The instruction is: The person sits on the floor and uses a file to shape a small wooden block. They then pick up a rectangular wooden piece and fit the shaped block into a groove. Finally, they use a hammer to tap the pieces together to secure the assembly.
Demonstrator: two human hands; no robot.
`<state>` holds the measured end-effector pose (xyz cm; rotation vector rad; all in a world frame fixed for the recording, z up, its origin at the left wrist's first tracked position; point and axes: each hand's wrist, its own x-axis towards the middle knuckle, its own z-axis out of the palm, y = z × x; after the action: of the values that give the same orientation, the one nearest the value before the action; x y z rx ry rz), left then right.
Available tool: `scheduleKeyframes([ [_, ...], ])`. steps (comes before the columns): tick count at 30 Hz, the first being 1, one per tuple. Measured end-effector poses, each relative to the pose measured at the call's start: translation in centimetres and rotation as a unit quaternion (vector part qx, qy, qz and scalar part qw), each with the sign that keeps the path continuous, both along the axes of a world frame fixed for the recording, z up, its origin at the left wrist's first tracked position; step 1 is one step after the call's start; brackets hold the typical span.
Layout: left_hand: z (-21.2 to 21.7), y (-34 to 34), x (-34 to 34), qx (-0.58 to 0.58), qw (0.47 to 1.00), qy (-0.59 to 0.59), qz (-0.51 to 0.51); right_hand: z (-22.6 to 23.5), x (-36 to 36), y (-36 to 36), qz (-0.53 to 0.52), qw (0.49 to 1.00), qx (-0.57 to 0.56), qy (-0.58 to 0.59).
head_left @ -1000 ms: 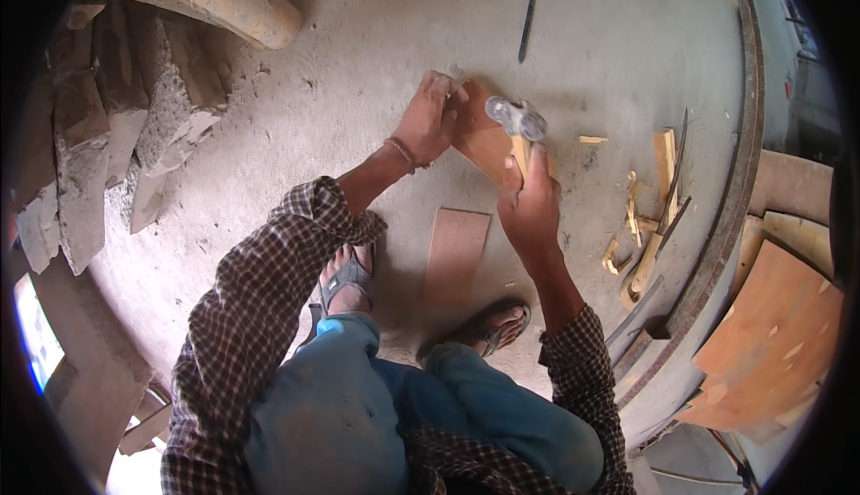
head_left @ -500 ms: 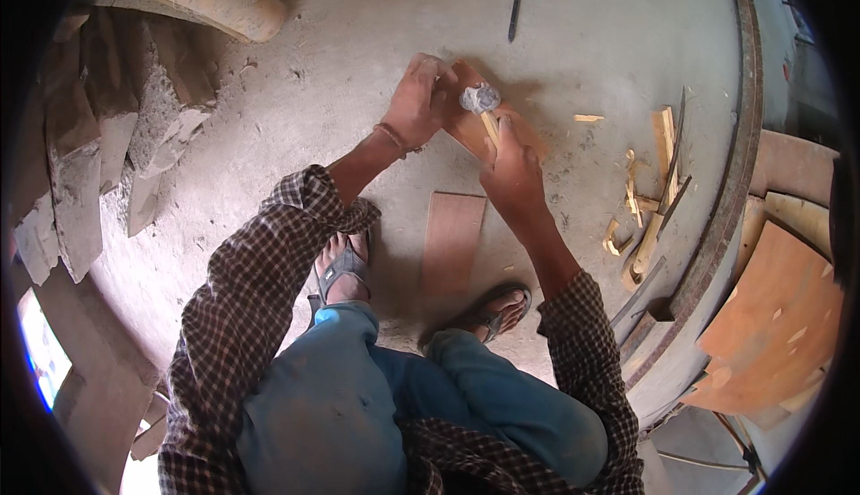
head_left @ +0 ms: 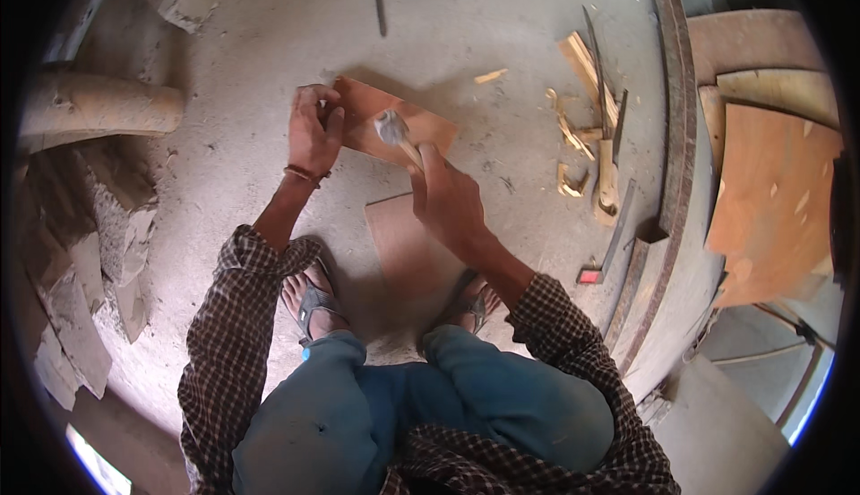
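My left hand (head_left: 315, 128) is closed, its fingers curled at the left end of a reddish-brown rectangular plywood piece (head_left: 421, 126). Whether a small thing such as a nail is also between these fingers cannot be made out. In my right hand (head_left: 448, 204) is a hammer (head_left: 392, 128), gripped by its light wooden handle. The grey hammer head hangs over the middle of the plywood, and contact with it cannot be judged. Between my feet a second plywood piece (head_left: 408, 244) lies flat on the floor.
A dark thin rod (head_left: 379, 2) lies on the concrete floor (head_left: 251, 56) ahead. To the right are wood scraps (head_left: 582, 65), a handsaw-like tool with a wooden handle (head_left: 607, 181) and a metal rail (head_left: 681, 119). Plywood sheets (head_left: 775, 199) lean farther right; broken slabs (head_left: 116, 217) are stacked left.
The view has turned, so the floor things sit farther left. The plywood piece lies at a shallower slant, and the hammer remains over it in my right hand.
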<state>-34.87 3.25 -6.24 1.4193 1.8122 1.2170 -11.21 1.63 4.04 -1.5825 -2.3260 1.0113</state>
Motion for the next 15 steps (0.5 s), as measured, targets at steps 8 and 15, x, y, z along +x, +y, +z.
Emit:
scheduleKeyframes([
  [8, 1.1, 2.1, 1.0, -0.034, 0.997, 0.068, 0.017, -2.1, 11.2, -12.5, -0.145, 0.985, -0.044, -0.082],
  [15, 0.9, 0.7, 0.4, -0.017, 0.995, 0.094, 0.006, -3.6, 14.3, -5.0, -0.254, 0.964, 0.071, -0.039],
])
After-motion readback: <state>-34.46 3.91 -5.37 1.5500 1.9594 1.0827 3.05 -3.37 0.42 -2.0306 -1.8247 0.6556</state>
